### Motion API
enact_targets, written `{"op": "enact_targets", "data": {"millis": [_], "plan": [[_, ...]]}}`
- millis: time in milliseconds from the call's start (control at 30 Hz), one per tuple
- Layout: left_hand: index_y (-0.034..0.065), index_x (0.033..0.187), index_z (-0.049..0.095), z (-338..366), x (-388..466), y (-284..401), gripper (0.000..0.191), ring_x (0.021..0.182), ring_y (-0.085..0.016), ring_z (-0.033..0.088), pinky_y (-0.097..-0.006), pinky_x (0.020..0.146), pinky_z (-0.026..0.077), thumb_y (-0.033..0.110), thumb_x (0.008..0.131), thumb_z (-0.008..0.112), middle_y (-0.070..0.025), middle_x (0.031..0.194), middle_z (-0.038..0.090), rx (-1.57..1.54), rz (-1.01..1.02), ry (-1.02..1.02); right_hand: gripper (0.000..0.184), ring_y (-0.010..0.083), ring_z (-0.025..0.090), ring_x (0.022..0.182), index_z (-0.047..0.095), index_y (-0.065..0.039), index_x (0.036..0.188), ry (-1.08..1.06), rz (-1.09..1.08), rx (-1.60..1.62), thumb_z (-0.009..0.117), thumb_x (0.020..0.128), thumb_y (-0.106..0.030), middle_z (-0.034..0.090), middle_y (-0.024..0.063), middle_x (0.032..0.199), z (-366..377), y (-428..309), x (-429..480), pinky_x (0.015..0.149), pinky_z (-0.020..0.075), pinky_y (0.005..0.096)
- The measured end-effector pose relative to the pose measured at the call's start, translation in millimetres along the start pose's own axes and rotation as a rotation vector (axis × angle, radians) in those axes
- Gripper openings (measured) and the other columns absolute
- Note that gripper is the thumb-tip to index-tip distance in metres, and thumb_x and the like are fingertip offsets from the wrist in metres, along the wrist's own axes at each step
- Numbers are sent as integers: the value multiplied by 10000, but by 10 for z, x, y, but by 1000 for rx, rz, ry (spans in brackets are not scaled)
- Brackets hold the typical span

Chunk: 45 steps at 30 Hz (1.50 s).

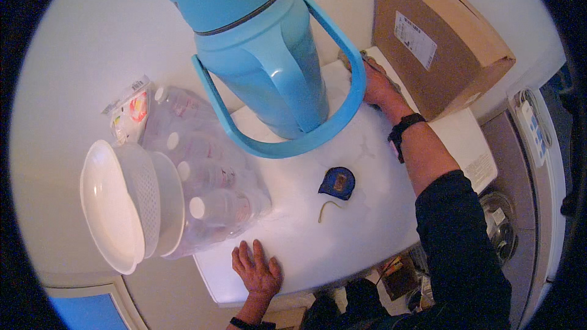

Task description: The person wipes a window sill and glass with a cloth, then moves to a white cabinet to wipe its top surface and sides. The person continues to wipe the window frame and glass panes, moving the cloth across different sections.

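Observation:
My left hand (257, 269) rests on the near left part of a white tabletop (293, 247), fingers apart and nothing in them. My right hand (377, 83) reaches to the far side, between a large light-blue jug (270, 64) and a cardboard box (431, 41). The jug's loop handle (293, 149) crosses in front of its fingers, and a dark greyish edge shows along it; what it holds, if anything, is unclear. A dark blue tape measure (338, 183) lies mid-table between the hands. Beside it curls a thin yellowish strip (322, 211).
Shrink-wrapped bottles (215, 174) stand on the left, with white plastic basins (114, 206), one perforated, against them. Behind these is a printed plastic packet (130, 119). Right of the table are a power strip (532, 123) and a clear-lidded container (497, 224). My legs are under the near edge.

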<state>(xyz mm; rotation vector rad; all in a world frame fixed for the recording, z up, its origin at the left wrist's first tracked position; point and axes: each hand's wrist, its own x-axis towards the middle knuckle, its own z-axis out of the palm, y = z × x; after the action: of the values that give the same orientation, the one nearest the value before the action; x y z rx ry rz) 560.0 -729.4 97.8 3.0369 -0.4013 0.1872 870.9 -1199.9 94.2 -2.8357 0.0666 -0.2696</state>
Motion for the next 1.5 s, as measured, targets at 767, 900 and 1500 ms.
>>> {"op": "enact_targets", "data": {"millis": [767,900,1500], "plan": [[30,1433,484,89,-32,-14,611,1315,-545,359,-658,1097,297,284,892,611,-321,1445,416,-1,5,63,428,382,438,1359,628,-160,1332,-166,-458,-12,617,904,-171,560,73,1434,-176,-455,-1790,1143,338,523],[34,1434,487,63,-35,3,610,1316,-545,357,-658,1093,301,276,889,616,-318,1448,410,-22,-16,47,414,378,438,1361,636,-160,1319,-137,-461,35,620,905,-175,570,87,1414,-368,-411,-2429,1143,334,524],[54,1451,482,111,-46,-48,626,1324,-531,357,-639,1099,304,300,893,626,-299,1465,393,-11,-5,80,449,399,457,1319,607,-81,1333,62,-118,-13,637,884,-95,505,192,1427,-172,-351,-1718,1140,353,501]]}}
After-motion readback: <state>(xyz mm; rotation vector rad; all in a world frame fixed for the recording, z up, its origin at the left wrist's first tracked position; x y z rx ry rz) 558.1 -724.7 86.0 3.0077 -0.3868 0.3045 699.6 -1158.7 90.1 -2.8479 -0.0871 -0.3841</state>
